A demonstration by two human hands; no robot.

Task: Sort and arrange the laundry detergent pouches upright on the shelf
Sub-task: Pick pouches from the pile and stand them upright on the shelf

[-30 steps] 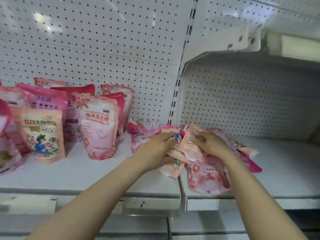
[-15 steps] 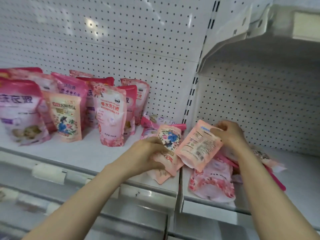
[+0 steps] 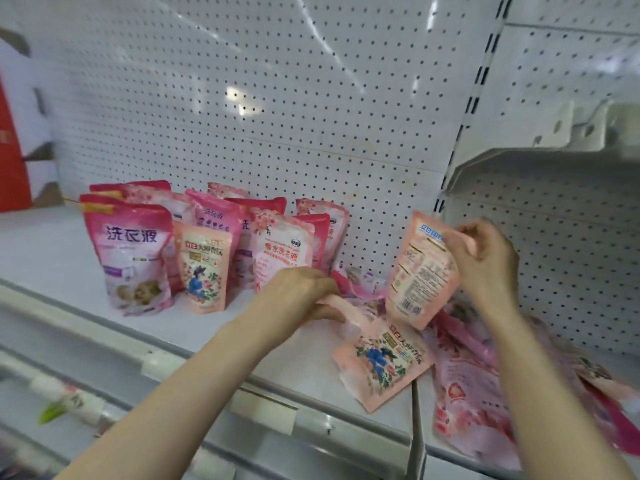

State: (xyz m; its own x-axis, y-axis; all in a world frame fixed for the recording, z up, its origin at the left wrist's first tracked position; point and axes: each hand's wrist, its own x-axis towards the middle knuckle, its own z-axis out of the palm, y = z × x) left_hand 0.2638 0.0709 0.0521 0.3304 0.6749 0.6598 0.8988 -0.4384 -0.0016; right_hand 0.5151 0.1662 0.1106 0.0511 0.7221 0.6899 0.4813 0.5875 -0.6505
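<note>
Pouch [image 3: 420, 271] hangs below right hand [image 3: 485, 261]; floral pouch [image 3: 381, 362] from left hand [image 3: 294, 296].

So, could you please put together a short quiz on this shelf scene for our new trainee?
1. True or false: the right hand holds a peach plastic pouch with its barcode side towards the camera.
2. What does the left hand grip? A) a peach pouch printed with a blue flower; B) a red bottle; C) nothing.
3. Fill in: the pink pouches at the left stand ___, while the pink heap at the right lies flat.
Key: 1 true; 2 A; 3 upright.
</note>
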